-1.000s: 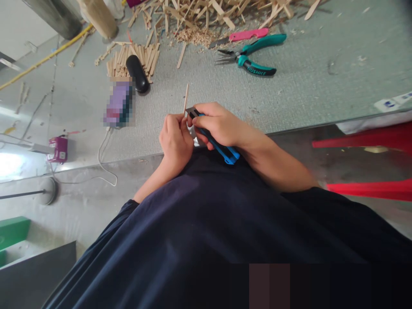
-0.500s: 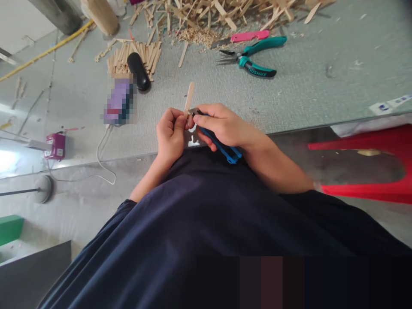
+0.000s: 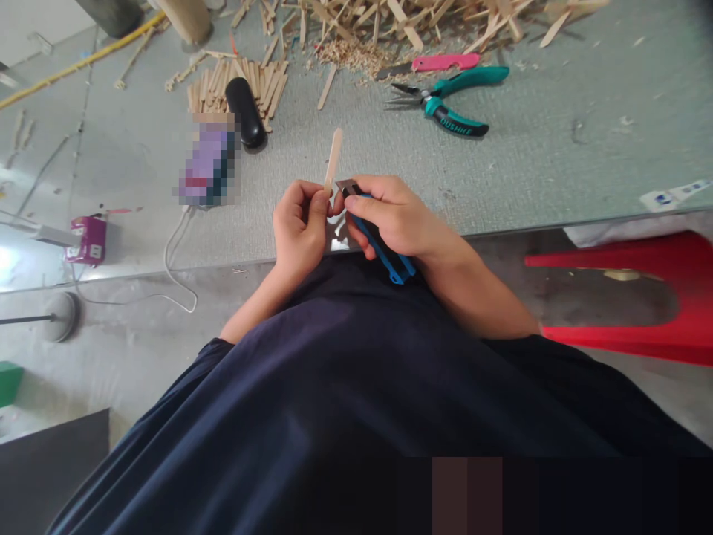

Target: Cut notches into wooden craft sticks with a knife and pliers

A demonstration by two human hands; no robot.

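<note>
The stick (image 3: pixel 334 156) is smooth, matt, bare wood. The cutter (image 3: pixel 385 253) has a metal blade (image 3: pixel 346 184) and a plastic-looking body. The table (image 3: pixel 557 148) looks rippled and faintly glossy. Farther off, the pliers (image 3: pixel 430 104) join metal tips to smooth, plastic-looking grips (image 3: pixel 460 123); at left, the case (image 3: pixel 245 113) is glossy. The near shirt (image 3: pixel 312 371) is matt cloth; the right-hand chair (image 3: pixel 688 256), smooth plastic.
</note>
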